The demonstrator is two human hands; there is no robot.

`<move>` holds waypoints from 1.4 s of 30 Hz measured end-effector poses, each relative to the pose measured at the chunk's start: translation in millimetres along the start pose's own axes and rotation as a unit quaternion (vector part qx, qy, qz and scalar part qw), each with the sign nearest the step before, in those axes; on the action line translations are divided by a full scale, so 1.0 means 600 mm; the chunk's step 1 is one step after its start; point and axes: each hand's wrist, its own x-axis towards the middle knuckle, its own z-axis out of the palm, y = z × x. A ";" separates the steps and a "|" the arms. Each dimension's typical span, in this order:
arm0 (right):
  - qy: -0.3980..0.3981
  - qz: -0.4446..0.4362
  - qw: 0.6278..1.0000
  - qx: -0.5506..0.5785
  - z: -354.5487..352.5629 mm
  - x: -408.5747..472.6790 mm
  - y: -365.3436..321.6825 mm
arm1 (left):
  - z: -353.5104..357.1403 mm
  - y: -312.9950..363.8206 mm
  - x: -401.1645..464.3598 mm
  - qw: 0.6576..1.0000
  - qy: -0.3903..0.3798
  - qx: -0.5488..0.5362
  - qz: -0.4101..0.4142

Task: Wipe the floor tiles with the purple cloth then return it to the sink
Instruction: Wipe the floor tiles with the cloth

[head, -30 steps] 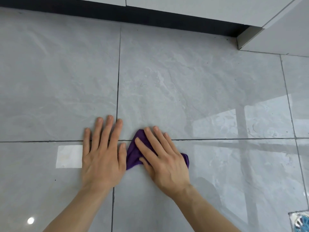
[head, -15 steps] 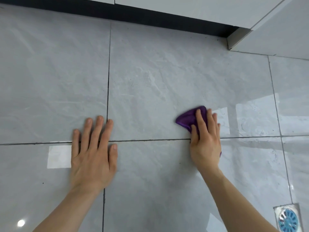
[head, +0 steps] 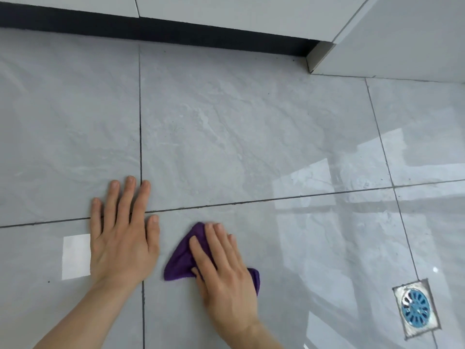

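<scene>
- Currently the right hand [head: 224, 275] is lying flat on the purple cloth [head: 180, 263], fingers stretched forward and close together, palm pressing the cloth against the floor tiles [head: 226, 137].
- Grip state, right: not a pinch or a fist; the hand is spread over the cloth and covering its middle. Whether the thumb is hooking any fabric underneath cannot be told.
- Cloth is bunched into a rough triangle. One corner is poking out ahead of the fingertips, a wider lobe is showing to the left of the hand, and a small edge is sticking out to the right beside the wrist.
- Cloth is sitting on the near tile, just below the horizontal grout line [head: 251, 202] and just right of the vertical one.
- Left hand [head: 123, 238] is resting palm-down on the bare floor, fingers spread and extended, holding nothing. Its fingers are crossing the horizontal grout line; the index finger is lying almost on the vertical grout line.
- The two hands are near each other but not touching; a narrow strip of tile is showing between the left thumb and the cloth.
- A pale rectangular patch [head: 76, 256] is showing on the tile directly left of the left hand.
- A square floor drain [head: 415, 308] with a blue round grate is sitting at lower right, well apart from the cloth.
- Glossy window reflections are lying across the tiles on the right side.
- A dark recessed strip [head: 176, 34] is running along the far edge of the floor beneath pale cabinet fronts [head: 226, 11].
</scene>
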 end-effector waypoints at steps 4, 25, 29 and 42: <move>-0.011 -0.044 0.999 -0.025 0.009 -0.026 -0.023 | -0.001 0.002 -0.005 1.000 0.001 -0.005 0.002; 0.017 0.171 0.984 0.039 -0.085 -0.056 0.004 | -0.092 0.088 -0.069 0.938 -0.146 -0.152 0.275; 0.028 0.101 0.992 0.070 -0.096 -0.071 0.025 | -0.086 0.086 -0.107 0.925 -0.183 -0.104 0.316; -0.145 -0.011 0.989 0.000 -0.142 -0.063 0.047 | -0.102 0.103 -0.151 0.941 -0.184 0.010 0.282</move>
